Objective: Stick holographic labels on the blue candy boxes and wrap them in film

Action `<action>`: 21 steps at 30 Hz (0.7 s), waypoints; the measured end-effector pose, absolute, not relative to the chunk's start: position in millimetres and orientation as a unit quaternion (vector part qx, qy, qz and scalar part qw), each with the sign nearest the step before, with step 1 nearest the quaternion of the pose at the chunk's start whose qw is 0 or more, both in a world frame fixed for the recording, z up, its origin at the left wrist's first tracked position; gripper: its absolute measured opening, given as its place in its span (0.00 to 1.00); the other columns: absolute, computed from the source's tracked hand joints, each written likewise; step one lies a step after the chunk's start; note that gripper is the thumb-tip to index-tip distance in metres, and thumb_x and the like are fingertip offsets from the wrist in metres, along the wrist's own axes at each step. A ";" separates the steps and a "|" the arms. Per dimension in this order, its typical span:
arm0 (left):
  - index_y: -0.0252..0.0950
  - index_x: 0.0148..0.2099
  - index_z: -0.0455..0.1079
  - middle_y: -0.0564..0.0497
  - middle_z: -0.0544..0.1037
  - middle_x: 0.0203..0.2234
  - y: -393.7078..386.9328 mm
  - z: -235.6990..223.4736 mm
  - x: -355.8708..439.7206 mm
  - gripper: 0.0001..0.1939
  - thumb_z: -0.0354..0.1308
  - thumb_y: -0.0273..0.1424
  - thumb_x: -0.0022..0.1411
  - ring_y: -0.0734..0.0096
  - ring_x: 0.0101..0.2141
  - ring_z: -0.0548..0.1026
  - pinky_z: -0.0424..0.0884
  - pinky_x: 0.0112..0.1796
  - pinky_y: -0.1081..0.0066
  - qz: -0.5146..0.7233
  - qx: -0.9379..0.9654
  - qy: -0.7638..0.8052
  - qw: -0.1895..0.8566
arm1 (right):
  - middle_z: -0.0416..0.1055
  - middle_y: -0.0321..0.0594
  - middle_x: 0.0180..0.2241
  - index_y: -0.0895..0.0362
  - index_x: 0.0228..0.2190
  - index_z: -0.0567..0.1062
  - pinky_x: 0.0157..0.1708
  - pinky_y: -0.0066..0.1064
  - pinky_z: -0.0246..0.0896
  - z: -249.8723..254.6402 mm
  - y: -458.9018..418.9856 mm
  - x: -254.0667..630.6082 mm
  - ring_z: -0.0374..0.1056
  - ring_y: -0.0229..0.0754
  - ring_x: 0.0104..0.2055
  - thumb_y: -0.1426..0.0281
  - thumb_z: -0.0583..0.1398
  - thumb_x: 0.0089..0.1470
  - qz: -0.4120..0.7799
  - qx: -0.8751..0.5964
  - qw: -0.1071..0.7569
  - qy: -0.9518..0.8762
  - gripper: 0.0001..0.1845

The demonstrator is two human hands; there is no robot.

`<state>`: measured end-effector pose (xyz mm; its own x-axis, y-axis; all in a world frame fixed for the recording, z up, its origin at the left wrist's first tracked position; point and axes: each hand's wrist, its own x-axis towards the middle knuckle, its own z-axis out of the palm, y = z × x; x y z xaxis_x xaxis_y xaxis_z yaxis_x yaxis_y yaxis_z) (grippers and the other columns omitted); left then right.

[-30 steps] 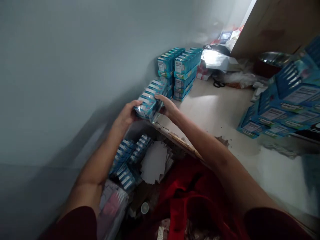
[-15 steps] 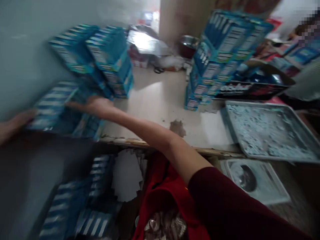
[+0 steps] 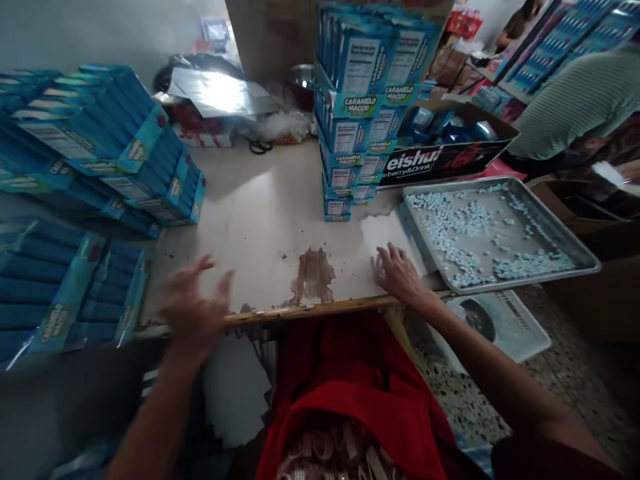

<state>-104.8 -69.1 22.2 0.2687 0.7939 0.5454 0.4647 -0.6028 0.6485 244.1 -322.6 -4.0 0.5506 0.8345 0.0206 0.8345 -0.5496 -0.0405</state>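
My left hand (image 3: 195, 300), blurred by motion, hovers over the worn table's (image 3: 240, 227) front left edge with its fingers apart and nothing in it. Left of it sit blue boxes (image 3: 50, 293) filled with upright blue packs, lettered "CARAMELO MACIZO". Toward the right, my right hand (image 3: 397, 270) rests by a white sheet (image 3: 385, 233) on the table, fingers spread and holding nothing. Just beyond that hand lies a metal tray (image 3: 583, 263) with many small pale-blue pieces (image 3: 460, 227). A tall stack of the same blue boxes (image 3: 355, 107) stands at the back.
More stacked blue boxes (image 3: 125, 147) stand at the back left. Scissors (image 3: 260, 147) lie near plastic and a shiny sheet (image 3: 215, 93). A black carton (image 3: 435, 160) holds blue packs. A lidded white container (image 3: 520, 327) is below the tray. Another person's striped sleeve (image 3: 585, 100) shows at right.
My hands have come away from a blue box at the left, which now stands with the others. My right arm has swung right to the white sheet, and the view has turned right.
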 end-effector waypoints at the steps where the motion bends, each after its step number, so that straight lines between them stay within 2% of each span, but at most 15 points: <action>1: 0.49 0.55 0.79 0.49 0.83 0.48 -73.8 11.6 -64.2 0.25 0.74 0.49 0.57 0.46 0.54 0.80 0.71 0.64 0.37 0.459 0.776 0.381 0.204 | 0.71 0.64 0.64 0.64 0.62 0.73 0.58 0.43 0.67 -5.8 -330.2 255.1 0.70 0.60 0.62 0.72 0.62 0.65 0.009 -0.885 -0.010 -0.465 0.26; 3: 0.41 0.63 0.73 0.41 0.81 0.53 -84.0 -6.8 23.9 0.36 0.76 0.46 0.55 0.47 0.56 0.79 0.74 0.61 0.43 0.475 0.757 0.334 0.298 | 0.74 0.61 0.59 0.62 0.60 0.74 0.55 0.40 0.67 -8.4 -338.0 269.3 0.72 0.56 0.58 0.71 0.60 0.68 0.042 -0.884 -0.055 -0.463 0.21; 5: 0.41 0.71 0.64 0.38 0.77 0.58 -93.4 -17.7 103.7 0.44 0.76 0.43 0.57 0.48 0.60 0.77 0.73 0.62 0.46 0.488 0.723 0.308 0.380 | 0.78 0.55 0.54 0.59 0.57 0.77 0.51 0.37 0.67 -10.1 -340.1 277.6 0.75 0.54 0.55 0.72 0.57 0.70 0.069 -0.870 -0.079 -0.482 0.17; 7: 0.43 0.73 0.59 0.37 0.74 0.61 -98.2 -20.2 160.8 0.46 0.76 0.42 0.59 0.49 0.62 0.75 0.72 0.63 0.48 0.495 0.689 0.312 0.427 | 0.81 0.52 0.50 0.59 0.58 0.76 0.47 0.34 0.67 -11.9 -341.3 283.3 0.76 0.52 0.54 0.76 0.55 0.70 0.074 -0.852 -0.087 -0.511 0.19; 10: 0.44 0.73 0.59 0.37 0.72 0.63 -89.4 -14.5 195.1 0.44 0.75 0.42 0.62 0.48 0.63 0.74 0.72 0.63 0.48 0.520 0.669 0.316 0.427 | 0.84 0.51 0.47 0.61 0.65 0.72 0.44 0.33 0.69 -18.3 -347.6 289.2 0.80 0.51 0.52 0.77 0.53 0.71 0.050 -0.854 -0.051 -0.515 0.24; 13: 0.45 0.72 0.61 0.37 0.73 0.63 -57.4 -4.6 174.1 0.41 0.74 0.42 0.63 0.47 0.64 0.73 0.70 0.64 0.47 0.545 0.679 0.334 0.360 | 0.85 0.50 0.49 0.59 0.66 0.70 0.39 0.34 0.71 -31.6 -358.1 294.8 0.83 0.52 0.50 0.69 0.52 0.73 0.004 -0.874 0.042 -0.484 0.24; 16: 0.42 0.72 0.59 0.36 0.71 0.65 -8.0 13.8 111.4 0.40 0.72 0.37 0.64 0.47 0.66 0.71 0.65 0.67 0.48 0.592 0.626 0.446 0.242 | 0.82 0.51 0.56 0.57 0.63 0.73 0.34 0.36 0.71 -45.3 -368.1 301.8 0.84 0.52 0.46 0.60 0.50 0.73 -0.024 -0.857 0.149 -0.493 0.26; 19: 0.33 0.73 0.55 0.30 0.66 0.68 48.2 45.1 35.1 0.40 0.69 0.30 0.65 0.48 0.69 0.67 0.61 0.70 0.53 0.621 0.505 0.586 0.129 | 0.85 0.47 0.52 0.52 0.52 0.81 0.31 0.38 0.70 -49.3 -374.7 307.8 0.84 0.53 0.43 0.53 0.48 0.72 0.019 -0.855 0.168 -0.490 0.28; 21: 0.30 0.72 0.53 0.27 0.64 0.70 85.4 68.6 -4.9 0.43 0.72 0.29 0.63 0.47 0.71 0.64 0.57 0.72 0.54 0.603 0.491 0.623 0.086 | 0.86 0.44 0.49 0.49 0.47 0.84 0.32 0.38 0.70 -46.2 -375.6 312.4 0.83 0.54 0.44 0.51 0.48 0.69 0.061 -0.853 0.161 -0.493 0.29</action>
